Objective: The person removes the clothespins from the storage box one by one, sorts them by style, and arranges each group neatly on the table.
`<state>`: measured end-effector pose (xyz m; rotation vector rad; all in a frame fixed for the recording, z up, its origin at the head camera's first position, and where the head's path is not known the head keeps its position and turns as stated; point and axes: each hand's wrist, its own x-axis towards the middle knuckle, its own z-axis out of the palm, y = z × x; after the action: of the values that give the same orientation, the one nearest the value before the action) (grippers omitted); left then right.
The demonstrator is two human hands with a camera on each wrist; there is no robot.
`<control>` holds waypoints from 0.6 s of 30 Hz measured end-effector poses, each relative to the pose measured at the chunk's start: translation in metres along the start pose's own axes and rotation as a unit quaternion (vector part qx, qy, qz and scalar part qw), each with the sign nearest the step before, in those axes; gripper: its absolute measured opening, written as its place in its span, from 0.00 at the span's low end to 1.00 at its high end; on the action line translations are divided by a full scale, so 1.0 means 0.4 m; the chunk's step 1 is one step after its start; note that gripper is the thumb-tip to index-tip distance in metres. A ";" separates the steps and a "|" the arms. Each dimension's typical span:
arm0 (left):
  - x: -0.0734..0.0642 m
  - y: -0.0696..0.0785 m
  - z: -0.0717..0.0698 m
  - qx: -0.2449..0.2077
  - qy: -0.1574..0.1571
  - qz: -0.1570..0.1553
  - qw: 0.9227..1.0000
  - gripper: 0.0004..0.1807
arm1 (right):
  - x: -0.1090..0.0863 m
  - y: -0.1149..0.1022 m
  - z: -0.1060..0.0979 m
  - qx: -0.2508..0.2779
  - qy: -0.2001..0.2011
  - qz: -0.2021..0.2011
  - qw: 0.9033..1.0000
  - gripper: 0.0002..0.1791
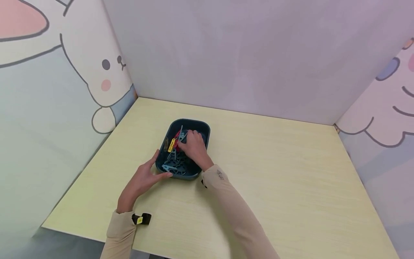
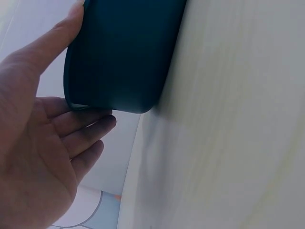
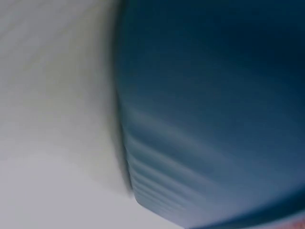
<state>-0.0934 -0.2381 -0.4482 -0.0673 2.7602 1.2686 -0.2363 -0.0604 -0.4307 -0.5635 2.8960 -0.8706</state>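
Observation:
A dark teal plastic bin (image 1: 183, 176) stands on the table and holds several clothespins. Among them are a yellow clothespin (image 1: 171, 145), a red clothespin (image 1: 177, 134) and a light blue clothespin (image 1: 169, 168). My left hand (image 1: 144, 176) holds the bin's near left corner, thumb along the near rim and fingers at the left side; the left wrist view shows the bin wall (image 2: 124, 52) between them. My right hand (image 1: 195, 146) reaches down into the bin with bent fingers among the clothespins; I cannot tell whether it holds one. The right wrist view shows mostly the bin's outer wall (image 3: 205, 114).
The light wood table (image 1: 284, 172) stretches away to the right of the bin. A pale back wall (image 1: 233, 57) rises behind it, with cartoon-printed side walls to the left and right. A black strap (image 1: 141, 219) is on the left wrist.

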 end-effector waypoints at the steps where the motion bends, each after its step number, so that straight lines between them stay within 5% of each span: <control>1: 0.000 0.000 0.001 0.001 0.000 0.000 1.000 0.60 | -0.003 0.002 -0.008 0.002 0.000 -0.008 1.000 0.34; 10: 0.000 -0.003 0.002 0.007 -0.004 -0.002 1.000 0.60 | -0.037 0.044 -0.098 0.031 0.001 -0.041 0.999 0.39; 18: 0.003 0.000 -0.005 0.013 -0.007 0.004 1.000 0.61 | -0.058 0.129 -0.184 0.066 0.059 -0.057 0.994 0.37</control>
<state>-0.0945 -0.2394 -0.4471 -0.0458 2.7685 1.2289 -0.2435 0.0261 -0.3983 -0.6944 2.9047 -1.1392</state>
